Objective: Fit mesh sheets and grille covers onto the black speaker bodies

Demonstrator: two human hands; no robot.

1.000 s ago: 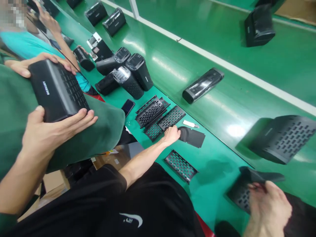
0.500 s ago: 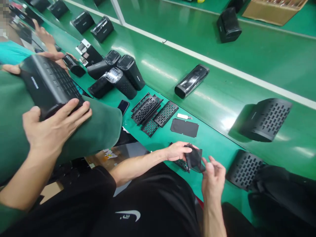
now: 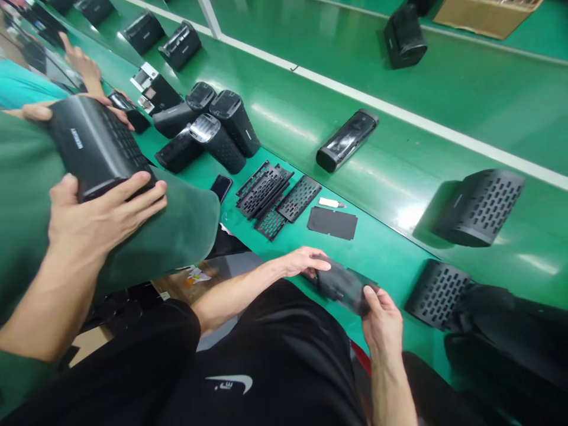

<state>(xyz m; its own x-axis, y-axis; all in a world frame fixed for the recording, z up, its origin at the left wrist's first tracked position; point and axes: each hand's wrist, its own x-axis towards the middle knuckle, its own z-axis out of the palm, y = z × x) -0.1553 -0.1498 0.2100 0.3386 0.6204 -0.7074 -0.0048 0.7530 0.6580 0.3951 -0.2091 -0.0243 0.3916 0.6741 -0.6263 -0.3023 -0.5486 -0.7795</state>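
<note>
Both my hands hold a thin dark sheet [image 3: 344, 285] low over the green table's near edge, above a black perforated grille that it mostly hides. My left hand [image 3: 306, 262] pinches the sheet's left end, and my right hand [image 3: 382, 316] grips its right end with the thumb on top. A second dark sheet [image 3: 332, 222] lies flat on the table just beyond, next to a small white piece [image 3: 331, 203]. A pile of black grilles [image 3: 268, 195] sits to its left.
A co-worker's hand [image 3: 100, 216] on the left holds a black speaker [image 3: 95, 148] on a green cushion. Upright speakers [image 3: 222, 133] and a phone [image 3: 220, 187] stand behind. On the belt lie a long speaker [image 3: 346, 141] and a perforated housing [image 3: 477, 207]. A grille panel [image 3: 437, 293] and a black bag [image 3: 510, 337] are at right.
My left hand left the flat sheet on the table and my right hand came in from the far right. They met on a crumpled dark sheet, now stretched out flatter between them.
</note>
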